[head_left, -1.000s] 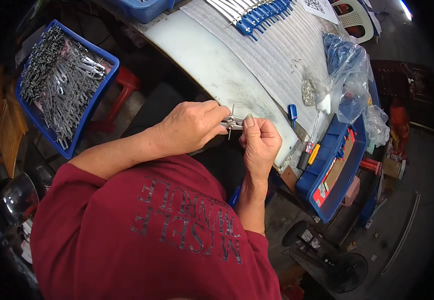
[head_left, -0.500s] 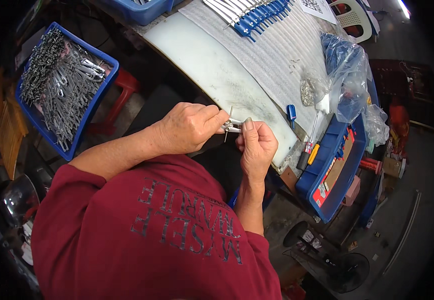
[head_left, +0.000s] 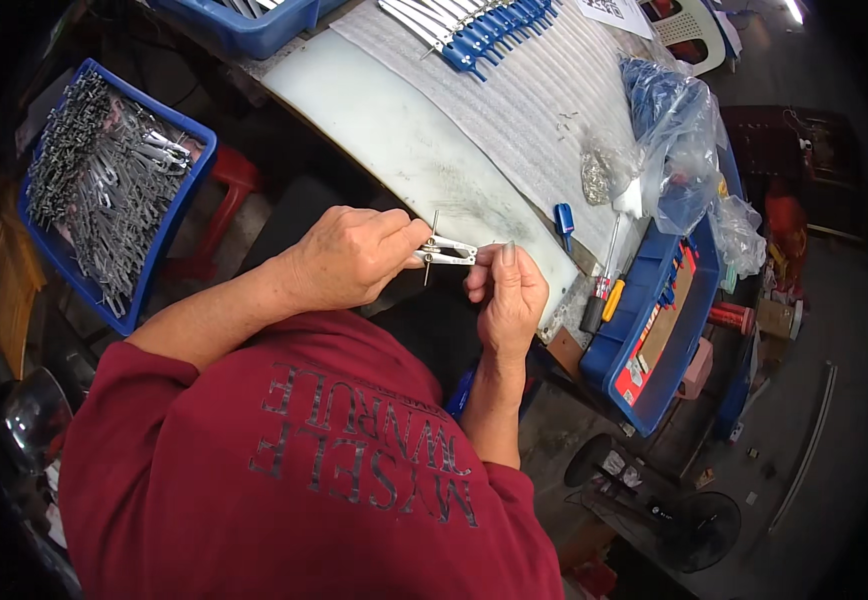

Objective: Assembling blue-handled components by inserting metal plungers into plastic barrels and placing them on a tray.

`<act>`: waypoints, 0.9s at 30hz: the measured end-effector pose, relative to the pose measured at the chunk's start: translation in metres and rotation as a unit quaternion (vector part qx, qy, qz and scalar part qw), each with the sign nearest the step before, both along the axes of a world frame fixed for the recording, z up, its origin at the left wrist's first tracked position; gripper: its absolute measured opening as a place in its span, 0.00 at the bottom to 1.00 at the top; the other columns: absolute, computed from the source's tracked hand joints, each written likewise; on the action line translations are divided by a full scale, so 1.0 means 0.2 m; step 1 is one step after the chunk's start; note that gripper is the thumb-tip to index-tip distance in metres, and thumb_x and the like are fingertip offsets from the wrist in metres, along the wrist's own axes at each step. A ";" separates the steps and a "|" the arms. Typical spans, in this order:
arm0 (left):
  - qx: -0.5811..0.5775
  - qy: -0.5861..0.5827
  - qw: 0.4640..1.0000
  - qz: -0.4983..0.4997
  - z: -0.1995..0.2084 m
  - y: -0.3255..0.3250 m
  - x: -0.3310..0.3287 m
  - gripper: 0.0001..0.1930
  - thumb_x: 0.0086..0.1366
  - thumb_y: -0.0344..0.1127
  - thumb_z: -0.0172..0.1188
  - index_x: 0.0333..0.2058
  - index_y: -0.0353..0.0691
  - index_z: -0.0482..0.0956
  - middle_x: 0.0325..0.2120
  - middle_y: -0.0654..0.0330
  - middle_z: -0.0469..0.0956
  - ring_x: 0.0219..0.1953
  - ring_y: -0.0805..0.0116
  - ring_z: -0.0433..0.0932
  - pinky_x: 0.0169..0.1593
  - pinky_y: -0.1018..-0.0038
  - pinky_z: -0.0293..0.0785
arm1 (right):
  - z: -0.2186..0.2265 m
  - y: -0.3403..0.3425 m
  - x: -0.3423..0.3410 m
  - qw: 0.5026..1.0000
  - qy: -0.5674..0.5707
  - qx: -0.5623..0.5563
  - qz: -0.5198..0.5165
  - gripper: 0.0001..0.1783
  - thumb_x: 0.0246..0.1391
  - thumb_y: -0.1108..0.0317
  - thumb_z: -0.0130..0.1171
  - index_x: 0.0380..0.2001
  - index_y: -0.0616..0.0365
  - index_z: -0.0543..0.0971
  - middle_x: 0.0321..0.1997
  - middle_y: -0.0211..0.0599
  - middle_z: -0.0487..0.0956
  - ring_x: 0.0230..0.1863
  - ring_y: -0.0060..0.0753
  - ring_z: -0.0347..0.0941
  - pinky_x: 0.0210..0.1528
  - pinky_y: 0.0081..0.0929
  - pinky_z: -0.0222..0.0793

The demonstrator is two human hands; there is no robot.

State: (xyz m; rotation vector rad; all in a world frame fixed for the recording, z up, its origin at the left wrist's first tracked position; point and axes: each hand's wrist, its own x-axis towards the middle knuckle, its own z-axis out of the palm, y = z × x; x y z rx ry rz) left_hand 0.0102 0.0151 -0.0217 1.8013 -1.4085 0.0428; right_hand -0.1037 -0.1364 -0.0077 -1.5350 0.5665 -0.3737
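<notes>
My left hand (head_left: 354,252) is closed, thumb and fingers pinching one end of a small silver two-legged metal piece (head_left: 454,256). A thin rod (head_left: 436,222) crosses that piece close to my fingertips. Its legs point to the right, with a narrow gap between them. At their far end is my right hand (head_left: 514,295), thumb and curled fingers pressed together. Whatever the right fingers pinch is hidden, and I cannot tell whether they touch the leg tips. Both hands are in the air by the near edge of the white-topped table (head_left: 394,130).
Left stands a blue bin (head_left: 209,150) heaped with metal parts, beside a red stool (head_left: 224,205). On the table are a row of blue-handled pieces (head_left: 479,45), a small blue piece (head_left: 564,222), a screwdriver (head_left: 594,315), plastic bags (head_left: 669,140) and a blue tray (head_left: 609,375).
More of the silver piece's legs shows between my hands, as the right fingers have drawn away from them toward the tips. The whole view has shifted slightly.
</notes>
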 end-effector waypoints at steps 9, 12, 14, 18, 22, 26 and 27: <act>-0.020 -0.003 1.000 0.001 -0.01 0.00 0.00 0.11 0.46 0.28 0.59 0.29 0.35 0.68 0.17 0.57 0.65 0.18 0.61 0.69 0.20 0.70 0.64 | -0.01 0.00 0.00 1.000 -0.002 0.007 0.005 0.17 0.58 0.60 0.45 0.25 0.63 0.72 0.14 0.31 0.68 0.14 0.17 0.59 0.17 0.13 0.54; -0.017 0.000 1.000 0.001 -0.01 0.00 0.00 0.11 0.46 0.28 0.59 0.29 0.35 0.68 0.17 0.57 0.65 0.18 0.61 0.69 0.20 0.70 0.64 | -0.01 0.00 -0.01 1.000 0.000 0.016 0.009 0.16 0.57 0.61 0.46 0.25 0.63 0.72 0.15 0.31 0.68 0.14 0.17 0.59 0.17 0.13 0.54; -0.013 -0.004 1.000 0.002 -0.01 0.00 -0.01 0.11 0.46 0.29 0.59 0.29 0.35 0.68 0.17 0.57 0.65 0.18 0.61 0.69 0.20 0.70 0.64 | -0.01 0.01 -0.01 1.000 -0.002 0.022 0.010 0.15 0.57 0.61 0.47 0.25 0.63 0.72 0.15 0.30 0.68 0.15 0.17 0.59 0.18 0.13 0.54; -0.015 0.004 1.000 -0.001 -0.02 0.00 -0.01 0.12 0.46 0.29 0.60 0.29 0.35 0.68 0.17 0.57 0.65 0.18 0.61 0.69 0.20 0.70 0.64 | 0.00 0.02 -0.01 0.999 0.014 0.023 0.028 0.12 0.55 0.64 0.50 0.25 0.62 0.72 0.16 0.28 0.69 0.16 0.15 0.60 0.18 0.12 0.54; -0.014 0.011 1.000 -0.008 -0.02 0.00 -0.02 0.12 0.46 0.29 0.60 0.29 0.36 0.68 0.17 0.57 0.65 0.18 0.60 0.69 0.20 0.70 0.64 | 0.02 0.03 -0.01 0.999 0.029 0.025 0.037 0.10 0.54 0.65 0.52 0.25 0.61 0.72 0.16 0.27 0.69 0.16 0.14 0.60 0.18 0.11 0.54; -0.005 0.011 1.000 -0.010 -0.01 0.01 -0.01 0.12 0.45 0.28 0.60 0.29 0.36 0.68 0.17 0.57 0.65 0.19 0.60 0.69 0.21 0.70 0.64 | 0.01 0.04 -0.01 0.999 0.020 -0.002 0.037 0.09 0.53 0.66 0.52 0.24 0.61 0.71 0.16 0.27 0.69 0.16 0.14 0.59 0.18 0.11 0.53; -0.004 0.011 1.000 -0.009 -0.01 0.01 -0.01 0.12 0.45 0.28 0.60 0.29 0.36 0.68 0.17 0.57 0.65 0.19 0.60 0.69 0.21 0.70 0.64 | 0.01 0.04 -0.01 0.999 0.016 -0.009 0.036 0.09 0.53 0.66 0.52 0.24 0.61 0.71 0.16 0.26 0.69 0.16 0.14 0.59 0.18 0.11 0.53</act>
